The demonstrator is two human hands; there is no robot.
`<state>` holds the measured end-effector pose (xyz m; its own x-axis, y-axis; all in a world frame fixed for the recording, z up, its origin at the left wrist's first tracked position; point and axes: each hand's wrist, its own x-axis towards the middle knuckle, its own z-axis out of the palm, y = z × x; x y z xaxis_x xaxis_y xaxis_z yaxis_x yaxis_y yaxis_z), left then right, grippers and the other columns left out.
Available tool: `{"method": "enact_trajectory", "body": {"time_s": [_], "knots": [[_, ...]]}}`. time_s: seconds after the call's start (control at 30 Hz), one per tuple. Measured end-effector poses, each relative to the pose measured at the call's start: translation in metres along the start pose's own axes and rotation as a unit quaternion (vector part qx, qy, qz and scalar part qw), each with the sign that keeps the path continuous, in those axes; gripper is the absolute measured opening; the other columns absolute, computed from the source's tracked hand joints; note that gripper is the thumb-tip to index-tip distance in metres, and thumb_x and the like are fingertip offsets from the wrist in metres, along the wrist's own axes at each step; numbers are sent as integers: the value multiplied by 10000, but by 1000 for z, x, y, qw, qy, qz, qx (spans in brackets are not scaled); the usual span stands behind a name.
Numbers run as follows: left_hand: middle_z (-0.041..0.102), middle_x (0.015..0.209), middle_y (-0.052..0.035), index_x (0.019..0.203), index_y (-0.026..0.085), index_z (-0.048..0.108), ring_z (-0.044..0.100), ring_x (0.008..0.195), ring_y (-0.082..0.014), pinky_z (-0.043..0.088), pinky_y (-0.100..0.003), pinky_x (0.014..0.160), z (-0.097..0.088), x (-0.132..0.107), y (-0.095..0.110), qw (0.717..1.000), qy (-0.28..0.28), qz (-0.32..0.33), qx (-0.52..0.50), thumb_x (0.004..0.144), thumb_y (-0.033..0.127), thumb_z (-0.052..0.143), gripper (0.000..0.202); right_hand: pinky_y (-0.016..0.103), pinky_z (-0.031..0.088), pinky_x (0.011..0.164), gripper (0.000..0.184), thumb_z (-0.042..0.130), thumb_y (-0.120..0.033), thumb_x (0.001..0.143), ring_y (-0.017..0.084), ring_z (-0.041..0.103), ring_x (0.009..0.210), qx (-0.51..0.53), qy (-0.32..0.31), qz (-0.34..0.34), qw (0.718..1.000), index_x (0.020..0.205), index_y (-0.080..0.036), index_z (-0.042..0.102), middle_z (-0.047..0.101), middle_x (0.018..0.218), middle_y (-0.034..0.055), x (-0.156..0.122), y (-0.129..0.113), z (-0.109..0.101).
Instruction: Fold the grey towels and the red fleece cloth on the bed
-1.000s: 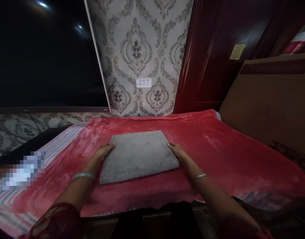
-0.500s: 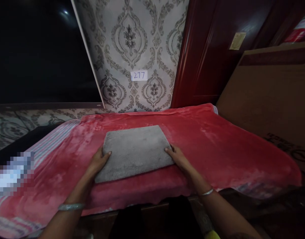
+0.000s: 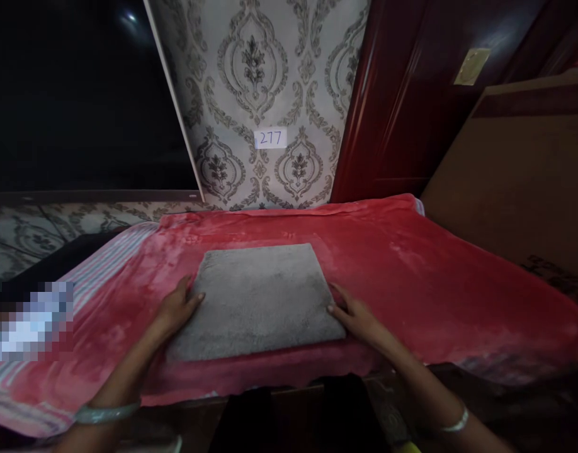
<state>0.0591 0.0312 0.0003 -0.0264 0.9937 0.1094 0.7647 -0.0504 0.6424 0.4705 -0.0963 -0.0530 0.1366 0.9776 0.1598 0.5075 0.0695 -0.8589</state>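
A grey, plush rectangular piece, like a folded cloth or mat, lies flat on a red blanket. At its left edge is my left hand, with the thumb tip over the border and the fingers apart beside it. My right hand is at the opposite edge, its thumb touching the border and its index finger stretched out just outside. Neither hand is closed around the grey piece. Each wrist wears a bracelet. The underside of the grey piece is hidden.
Behind the blanket rises a patterned wall with a paper label reading 277. A large dark screen stands at the left. On the right are a dark red wooden panel and a big cardboard box.
The grey piece has gone from slightly tilted to flat and sits nearer to me. My hands have spread apart and their hold has loosened. The view has shifted slightly.
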Motion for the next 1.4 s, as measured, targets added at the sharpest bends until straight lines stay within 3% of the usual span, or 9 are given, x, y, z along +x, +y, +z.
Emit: {"method": "enact_trajectory", "body": {"time_s": [0.07, 0.13, 0.23, 0.37, 0.53, 0.73, 1.0, 1.2, 1.4], "knots": [[629, 1295, -215, 1398, 97, 486, 599, 1211, -372, 464, -492, 1032, 2, 3, 15, 995, 10, 51, 85, 805, 420, 553, 679, 438, 493, 937, 603, 575, -430, 842, 315, 646, 1068, -88, 47, -9, 995, 1410, -229, 542, 707, 1156, 117, 8, -9, -8], [552, 1407, -224, 1423, 82, 457, 506, 1334, -350, 394, -475, 1114, 12, 7, 40, 982, -2, 133, 133, 866, 378, 481, 632, 451, 455, 1001, 558, 541, -402, 881, 318, 601, 1163, -150, 86, -67, 983, 1413, -235, 543, 671, 1241, 128, 26, -29, -5], [382, 1544, -255, 1459, 12, 401, 333, 1461, -334, 275, -443, 1196, 39, 17, 86, 958, -81, 211, 174, 915, 344, 450, 640, 482, 342, 1128, 575, 499, -333, 912, 314, 445, 1358, -206, 69, -154, 964, 1463, -168, 479, 516, 1458, 159, 67, -70, 23], [286, 1590, -254, 1498, 18, 355, 218, 1502, -356, 194, -513, 1212, 72, 37, 123, 947, -95, 205, 228, 963, 344, 425, 630, 537, 221, 1176, 583, 439, -296, 964, 332, 240, 1481, -295, 35, -108, 949, 1517, -118, 390, 315, 1593, 180, 112, -102, 70], [342, 1566, -251, 1499, 51, 383, 269, 1482, -369, 205, -602, 1182, 101, 45, 103, 936, -79, 197, 282, 994, 431, 356, 632, 580, 148, 1175, 539, 421, -379, 1002, 341, 242, 1478, -357, -27, -61, 932, 1508, -193, 425, 348, 1586, 145, 121, -76, 98], [358, 1580, -187, 1515, 102, 374, 278, 1485, -327, 222, -567, 1190, 110, 45, 89, 929, -65, 194, 309, 1002, 483, 309, 642, 550, 150, 1179, 552, 356, -429, 1021, 320, 234, 1484, -390, -34, -46, 919, 1534, -228, 388, 323, 1605, 105, 121, -62, 102], [400, 1559, -173, 1505, 156, 406, 332, 1465, -300, 256, -531, 1185, 101, 45, 90, 927, -55, 201, 310, 999, 506, 328, 620, 539, 151, 1177, 541, 354, -422, 1020, 313, 242, 1480, -388, -26, -48, 920, 1525, -235, 404, 335, 1599, 103, 121, -66, 102], [442, 1530, -175, 1474, 159, 450, 363, 1438, -334, 235, -613, 1169, 71, 46, 67, 929, 0, 163, 333, 1005, 492, 296, 596, 552, 155, 1175, 546, 358, -414, 1016, 315, 247, 1477, -387, -25, -50, 920, 1521, -215, 411, 345, 1593, 114, 119, -66, 103], [390, 1567, -161, 1492, 158, 429, 295, 1475, -321, 340, -547, 1139, 64, 42, 47, 935, -1, 141, 327, 1008, 402, 300, 557, 572, 171, 1163, 549, 373, -381, 1005, 336, 262, 1470, -392, -50, -15, 919, 1514, -181, 417, 347, 1586, 147, 120, -86, 100]]}}
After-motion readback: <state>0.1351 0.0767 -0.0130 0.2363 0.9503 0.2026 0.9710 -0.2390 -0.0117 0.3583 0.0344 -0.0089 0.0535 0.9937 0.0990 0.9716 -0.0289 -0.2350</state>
